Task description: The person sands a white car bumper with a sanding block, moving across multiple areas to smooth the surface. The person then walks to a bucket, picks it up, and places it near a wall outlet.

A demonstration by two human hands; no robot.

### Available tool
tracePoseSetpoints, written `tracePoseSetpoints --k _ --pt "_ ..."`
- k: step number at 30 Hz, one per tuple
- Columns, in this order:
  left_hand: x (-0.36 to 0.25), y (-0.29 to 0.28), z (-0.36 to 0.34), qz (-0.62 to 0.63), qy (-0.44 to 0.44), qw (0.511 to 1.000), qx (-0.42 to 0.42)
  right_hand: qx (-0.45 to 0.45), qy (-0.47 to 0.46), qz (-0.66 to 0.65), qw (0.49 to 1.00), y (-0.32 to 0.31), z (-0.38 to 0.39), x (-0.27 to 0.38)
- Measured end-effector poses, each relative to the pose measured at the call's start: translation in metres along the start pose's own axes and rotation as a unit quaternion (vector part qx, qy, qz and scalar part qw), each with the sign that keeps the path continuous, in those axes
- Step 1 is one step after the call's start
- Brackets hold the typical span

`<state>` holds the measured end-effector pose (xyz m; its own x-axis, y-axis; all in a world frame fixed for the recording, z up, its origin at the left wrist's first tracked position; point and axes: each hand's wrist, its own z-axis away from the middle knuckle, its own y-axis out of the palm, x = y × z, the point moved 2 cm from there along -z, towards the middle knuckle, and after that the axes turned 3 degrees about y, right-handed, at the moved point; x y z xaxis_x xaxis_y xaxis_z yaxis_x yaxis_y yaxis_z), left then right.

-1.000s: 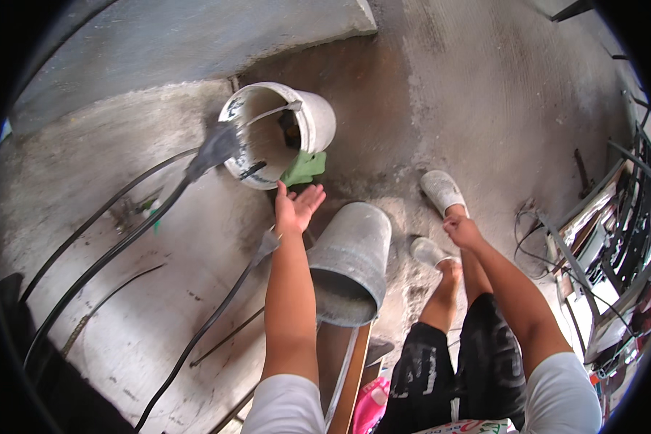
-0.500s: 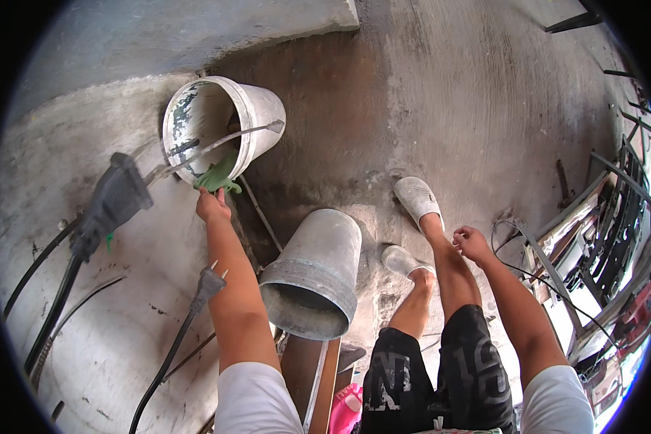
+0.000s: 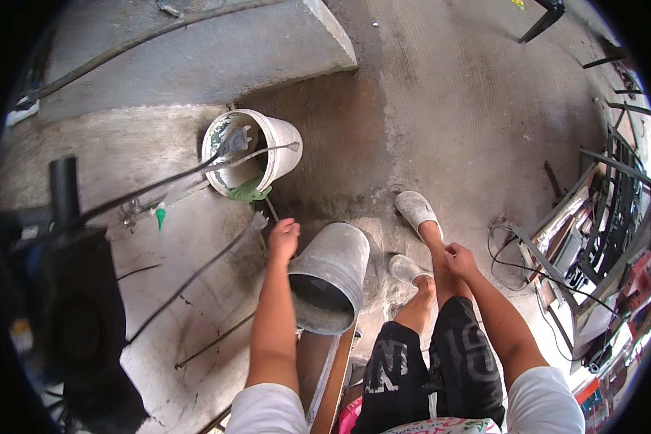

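My left hand point(image 3: 285, 239) is closed, its fingers curled, just above the grey bucket point(image 3: 333, 253) that lies tipped with its mouth toward me. A thin rod point(image 3: 270, 207) runs behind the hand; whether the fingers touch it is unclear. Beyond it a white bucket point(image 3: 286, 148) with flaking dark paint inside lies on its side. A limp green rag or glove point(image 3: 249, 192) drapes over its lower rim, apart from my hand. My right hand point(image 3: 459, 260) is curled beside my right shin, with nothing visible in it.
Black cords with plugs point(image 3: 235, 141) hang in front of the white bucket, and a dark blurred object point(image 3: 72, 318) fills the near left. A concrete ledge point(image 3: 195, 58) stands at the far left. Metal frames and scrap point(image 3: 593, 239) line the right side, with a loose cable point(image 3: 557, 286).
My left hand has let go of the green piece at the white bucket's rim and come back right and nearer. My right hand has shifted slightly down and left along the shin.
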<state>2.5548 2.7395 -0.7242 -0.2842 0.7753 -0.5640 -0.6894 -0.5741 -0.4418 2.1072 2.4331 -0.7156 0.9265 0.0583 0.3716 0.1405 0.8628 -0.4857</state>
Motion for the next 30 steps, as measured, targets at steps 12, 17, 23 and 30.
tracePoseSetpoints --k 12,17,23,30 --pt "-0.058 0.199 0.331 -0.006 0.16 0.973 0.165 0.07 0.248 -0.082 0.963 -0.039 0.396 -0.398" --pt "0.033 0.149 0.48 -0.189 0.055 0.976 0.096 0.096 0.372 -0.191 0.903 -0.042 0.465 -0.348" --pt "0.095 0.189 0.674 -0.176 0.051 0.981 0.056 0.13 0.31 -0.024 0.941 -0.122 0.448 -0.426" --pt "0.123 0.262 0.896 -0.146 0.009 0.988 -0.038 0.056 0.101 -0.246 0.963 -0.228 0.391 -0.456"
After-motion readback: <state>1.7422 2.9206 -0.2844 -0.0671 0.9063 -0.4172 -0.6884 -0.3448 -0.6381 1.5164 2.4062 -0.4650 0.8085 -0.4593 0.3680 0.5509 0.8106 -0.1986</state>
